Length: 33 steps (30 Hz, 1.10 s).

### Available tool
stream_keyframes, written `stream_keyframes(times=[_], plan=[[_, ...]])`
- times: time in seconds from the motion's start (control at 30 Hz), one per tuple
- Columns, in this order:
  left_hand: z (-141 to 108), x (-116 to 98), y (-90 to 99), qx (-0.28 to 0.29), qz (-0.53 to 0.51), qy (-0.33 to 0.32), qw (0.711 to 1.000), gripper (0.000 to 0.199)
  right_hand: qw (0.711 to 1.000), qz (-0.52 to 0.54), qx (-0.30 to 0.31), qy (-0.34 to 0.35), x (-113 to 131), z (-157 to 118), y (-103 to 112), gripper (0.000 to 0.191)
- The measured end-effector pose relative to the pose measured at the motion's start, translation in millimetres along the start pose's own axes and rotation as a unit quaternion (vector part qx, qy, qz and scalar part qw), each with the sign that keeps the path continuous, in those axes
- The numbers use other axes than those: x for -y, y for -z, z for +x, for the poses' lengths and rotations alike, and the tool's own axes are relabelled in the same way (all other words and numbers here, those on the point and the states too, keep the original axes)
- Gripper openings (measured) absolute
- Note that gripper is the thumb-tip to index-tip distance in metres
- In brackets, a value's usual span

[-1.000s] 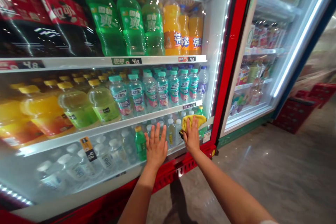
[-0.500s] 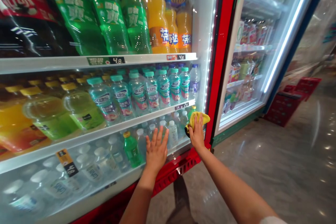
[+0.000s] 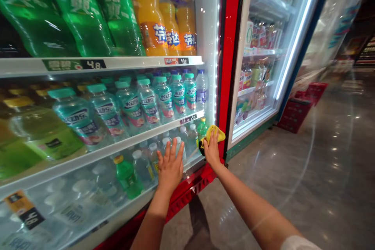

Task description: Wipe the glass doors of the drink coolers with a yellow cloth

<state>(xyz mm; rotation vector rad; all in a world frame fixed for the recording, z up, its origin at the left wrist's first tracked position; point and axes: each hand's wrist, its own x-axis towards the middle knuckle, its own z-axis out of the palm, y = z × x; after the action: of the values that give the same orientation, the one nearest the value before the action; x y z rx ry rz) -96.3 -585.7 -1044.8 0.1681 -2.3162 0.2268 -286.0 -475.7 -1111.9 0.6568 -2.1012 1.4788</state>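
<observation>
The yellow cloth [image 3: 213, 134] sits on the glass fridge door [image 3: 96, 164], near its red edge [image 3: 230, 58]. The right hand [image 3: 212, 150] holds it, fingers closed. The left hand [image 3: 170, 168] lies wide open on the glass, holding nothing.

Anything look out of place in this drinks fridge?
Yes: a green bottle with a yellow cap sits among the clear water bottles on the lowest visible shelf; its colour doesn't match its neighbours.
</observation>
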Motion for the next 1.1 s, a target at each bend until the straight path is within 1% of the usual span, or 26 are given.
stream_keyframes(times=[0.03, 0.1, 0.17, 0.23, 0.27, 0.33, 0.43, 0.5, 0.53, 0.6, 0.67, 0.73, 0.8, 0.9, 0.97, 1.03, 1.1], plan=[[0.7, -0.8, -1.4, 0.0, -0.001, 0.001, 1.0, 0.076, 1.0, -0.005, 0.007, 0.001, 0.2, -1.0, -2.2, 0.074], [2.4, -2.2, -4.2, -0.001, -0.001, 0.004, 1.0, 0.075, 0.999, -0.019, 0.011, 0.024, 4.9, 8.5, -0.5, 0.074], [4.5, -3.5, -6.6, 0.003, -0.002, 0.005, 1.0, 0.074, 0.998, -0.035, 0.008, 0.061, 9.7, 28.5, 8.4, 0.075], [6.7, -4.5, -8.1, 0.006, -0.001, 0.005, 1.0, 0.071, 0.996, -0.041, 0.007, 0.084, 8.0, 47.0, 18.8, 0.074], [7.6, -4.8, -8.6, 0.007, -0.001, 0.003, 1.0, 0.07, 0.996, -0.037, 0.005, 0.079, 3.6, 52.2, 22.1, 0.073], [8.5, -4.8, -9.1, 0.005, 0.0, -0.005, 1.0, 0.07, 0.999, -0.007, -0.013, 0.034, -10.2, 51.8, 22.2, 0.071], [8.3, -3.7, -9.0, 0.002, 0.001, -0.027, 1.0, 0.073, 0.996, 0.044, -0.055, -0.05, -30.5, 40.0, 7.8, 0.071], [8.4, -3.1, -8.9, 0.002, 0.002, -0.033, 0.999, 0.078, 0.993, 0.056, -0.075, -0.075, -35.1, 42.9, -2.4, 0.072], [8.9, -3.1, -9.0, 0.002, 0.002, -0.033, 0.999, 0.081, 0.992, 0.057, -0.082, -0.079, -34.0, 50.4, -5.2, 0.072], [11.1, -3.9, -9.1, 0.004, 0.001, -0.033, 0.999, 0.084, 0.991, 0.062, -0.095, -0.075, -27.2, 74.9, -4.5, 0.073], [14.8, -5.5, -9.0, 0.008, -0.005, -0.035, 0.999, 0.086, 0.992, 0.067, -0.097, -0.052, -19.0, 100.8, 2.1, 0.073], [18.8, -7.5, -8.6, 0.011, -0.011, -0.036, 0.999, 0.086, 0.993, 0.07, -0.089, -0.029, -14.8, 114.4, 9.2, 0.072], [21.8, -9.4, -7.9, 0.013, -0.015, -0.033, 0.999, 0.084, 0.993, 0.075, -0.09, -0.035, -16.7, 110.2, 11.7, 0.072], [23.9, -11.0, -7.1, 0.011, -0.016, -0.033, 0.999, 0.08, 0.987, 0.087, -0.112, -0.08, -25.2, 90.1, 6.0, 0.073], [25.0, -11.4, -6.4, 0.007, -0.015, -0.037, 0.999, 0.079, 0.984, 0.094, -0.118, -0.094, -27.3, 87.1, 2.5, 0.075], [27.4, -11.6, -4.8, 0.004, -0.013, -0.039, 0.999, 0.08, 0.984, 0.1, -0.118, -0.093, -21.7, 99.0, 4.8, 0.077], [31.5, -11.7, -2.0, 0.001, -0.011, -0.034, 0.999, 0.083, 0.986, 0.105, -0.113, -0.07, -8.3, 118.6, 13.6, 0.077]])
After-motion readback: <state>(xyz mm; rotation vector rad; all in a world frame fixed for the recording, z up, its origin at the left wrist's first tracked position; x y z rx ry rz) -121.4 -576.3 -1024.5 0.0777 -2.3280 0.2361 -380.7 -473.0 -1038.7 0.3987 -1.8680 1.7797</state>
